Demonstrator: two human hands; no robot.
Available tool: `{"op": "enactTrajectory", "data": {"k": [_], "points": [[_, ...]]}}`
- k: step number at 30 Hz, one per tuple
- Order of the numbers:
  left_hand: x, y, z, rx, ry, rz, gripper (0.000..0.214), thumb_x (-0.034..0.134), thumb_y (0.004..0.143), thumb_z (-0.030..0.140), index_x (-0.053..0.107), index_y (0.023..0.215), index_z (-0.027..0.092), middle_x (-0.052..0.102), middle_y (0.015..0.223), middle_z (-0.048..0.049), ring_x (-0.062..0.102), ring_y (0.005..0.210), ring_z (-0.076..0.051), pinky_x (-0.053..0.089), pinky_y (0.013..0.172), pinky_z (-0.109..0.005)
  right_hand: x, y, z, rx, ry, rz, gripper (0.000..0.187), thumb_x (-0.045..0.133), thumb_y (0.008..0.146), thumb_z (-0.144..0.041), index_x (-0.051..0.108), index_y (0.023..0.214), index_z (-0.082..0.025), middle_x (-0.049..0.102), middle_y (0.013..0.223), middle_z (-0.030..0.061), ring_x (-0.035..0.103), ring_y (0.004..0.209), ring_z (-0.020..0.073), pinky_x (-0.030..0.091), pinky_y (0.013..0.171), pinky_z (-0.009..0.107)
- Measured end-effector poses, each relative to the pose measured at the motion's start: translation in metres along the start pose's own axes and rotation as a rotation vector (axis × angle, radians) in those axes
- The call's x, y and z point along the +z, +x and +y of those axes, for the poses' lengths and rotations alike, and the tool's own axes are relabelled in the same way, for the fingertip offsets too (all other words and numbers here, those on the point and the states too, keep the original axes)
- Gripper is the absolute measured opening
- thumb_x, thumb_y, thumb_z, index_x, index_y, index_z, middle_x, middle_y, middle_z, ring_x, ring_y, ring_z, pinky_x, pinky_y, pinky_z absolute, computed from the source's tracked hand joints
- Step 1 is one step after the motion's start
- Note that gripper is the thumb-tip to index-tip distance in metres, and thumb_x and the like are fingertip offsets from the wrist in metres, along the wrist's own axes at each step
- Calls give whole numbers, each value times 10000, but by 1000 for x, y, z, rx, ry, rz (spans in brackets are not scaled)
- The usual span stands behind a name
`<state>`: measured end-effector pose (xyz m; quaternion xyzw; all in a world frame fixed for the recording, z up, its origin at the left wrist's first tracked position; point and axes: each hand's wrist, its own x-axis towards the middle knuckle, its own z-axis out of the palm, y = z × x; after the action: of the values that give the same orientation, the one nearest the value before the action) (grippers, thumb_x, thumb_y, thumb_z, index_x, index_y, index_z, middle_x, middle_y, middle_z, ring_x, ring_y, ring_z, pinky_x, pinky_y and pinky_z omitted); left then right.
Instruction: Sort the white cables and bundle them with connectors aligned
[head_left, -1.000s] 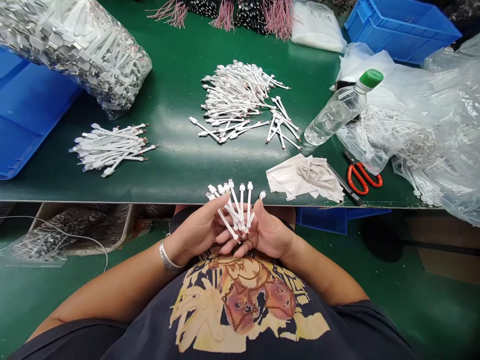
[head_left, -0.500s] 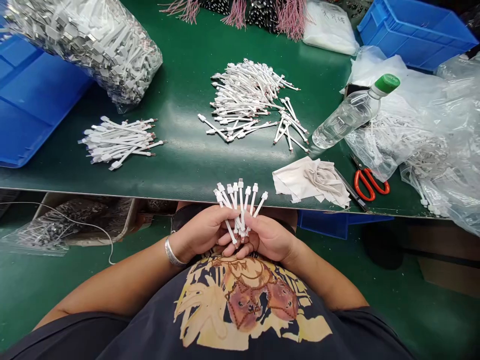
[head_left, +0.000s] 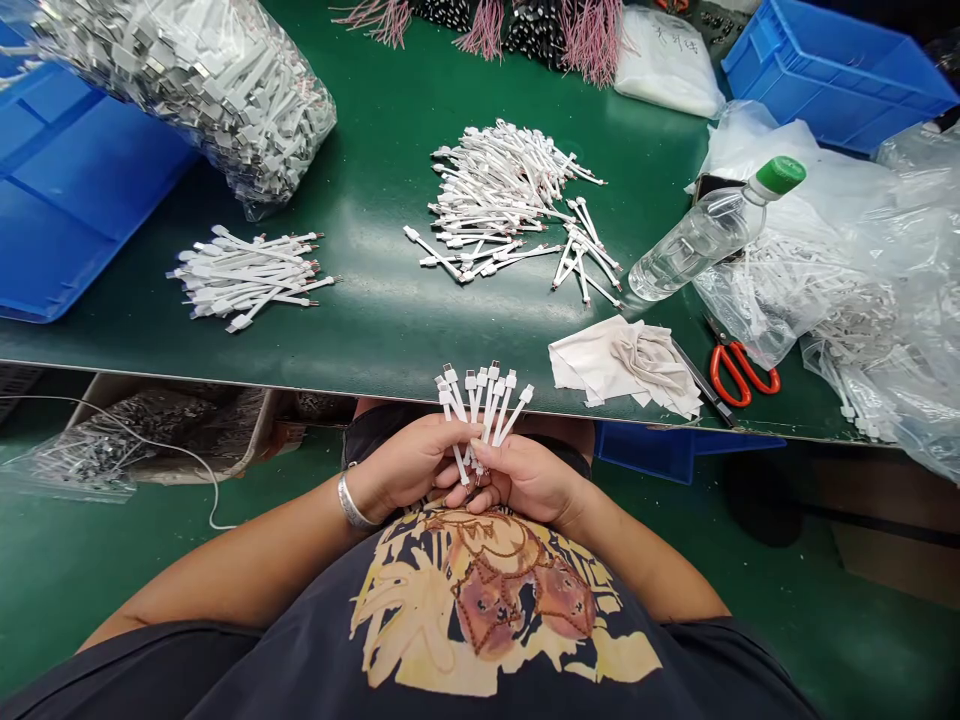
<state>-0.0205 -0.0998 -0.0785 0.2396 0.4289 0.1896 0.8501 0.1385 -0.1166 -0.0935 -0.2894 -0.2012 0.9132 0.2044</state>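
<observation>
Just below the table's near edge, my left hand (head_left: 409, 462) and my right hand (head_left: 529, 478) are closed together around a bundle of short white cables (head_left: 480, 400). The connector ends fan upward above my fingers. A silver bracelet sits on my left wrist. A neat small pile of white cables (head_left: 244, 278) lies on the green table (head_left: 367, 320) to the left. A larger loose heap of cables (head_left: 502, 200) lies in the middle.
A clear bag of cables (head_left: 195, 80) rests on a blue tray (head_left: 67, 200) at left. A water bottle (head_left: 705, 235), grey cloth (head_left: 626, 365), orange scissors (head_left: 739, 372) and plastic bags (head_left: 862, 290) lie at right. A blue bin (head_left: 840, 70) stands far right.
My two hands have closed tighter around the cable bundle, gathering the fanned ends closer together. The camera view has shifted slightly.
</observation>
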Motion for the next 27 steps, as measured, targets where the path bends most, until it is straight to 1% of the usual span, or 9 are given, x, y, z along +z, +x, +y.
{"op": "enactTrajectory", "data": {"k": [3,6,10,15,19,24,26,27], "points": [[-2,0,0,-9,21,-22,332,573,774,384,527,563,132,346,310,51,426,275,-106,255,311,-181,-2,3,1,15,-2,14,389,664,786,-388,658,1009,-70,684,993,160,680,754,135,541,579,160],[-3,1,1,4,41,-45,352,593,763,395,531,550,123,377,314,37,459,295,-107,265,314,-170,-4,6,2,20,-9,13,369,687,763,-365,665,984,-71,684,972,148,669,743,133,530,539,158],[-1,2,3,6,44,-85,362,592,762,419,577,579,107,466,340,-4,478,308,-112,271,310,-173,-5,9,3,-4,-18,27,362,706,735,-384,670,926,-79,686,870,116,647,680,123,492,462,147],[-1,3,2,16,34,-136,390,604,735,434,587,542,96,496,342,-31,512,333,-125,330,355,-186,-3,10,4,6,-35,44,317,686,757,-389,664,815,-78,652,757,68,629,615,99,473,443,134],[-5,5,0,23,15,-223,402,555,784,426,615,576,88,529,366,-45,520,345,-125,376,379,-197,-3,9,6,6,-48,60,325,675,770,-390,659,803,-67,646,743,70,622,593,90,464,433,125],[-8,9,-3,15,-18,-227,408,554,791,423,620,579,81,517,337,-49,500,311,-126,373,361,-197,-1,7,5,-13,-69,35,327,664,781,-395,656,821,-71,647,760,75,615,603,90,462,436,127],[-8,10,-3,5,-27,-233,392,555,792,422,641,640,71,527,341,-53,501,302,-128,366,346,-190,-1,7,4,-17,-74,15,326,644,799,-399,655,823,-74,642,762,70,617,611,90,465,441,125],[-8,10,-2,-2,-30,-237,376,557,792,417,657,708,64,546,361,-57,509,306,-131,367,340,-186,-1,8,4,-20,-74,10,326,637,804,-401,651,822,-76,639,756,66,617,609,90,463,438,124]]}}
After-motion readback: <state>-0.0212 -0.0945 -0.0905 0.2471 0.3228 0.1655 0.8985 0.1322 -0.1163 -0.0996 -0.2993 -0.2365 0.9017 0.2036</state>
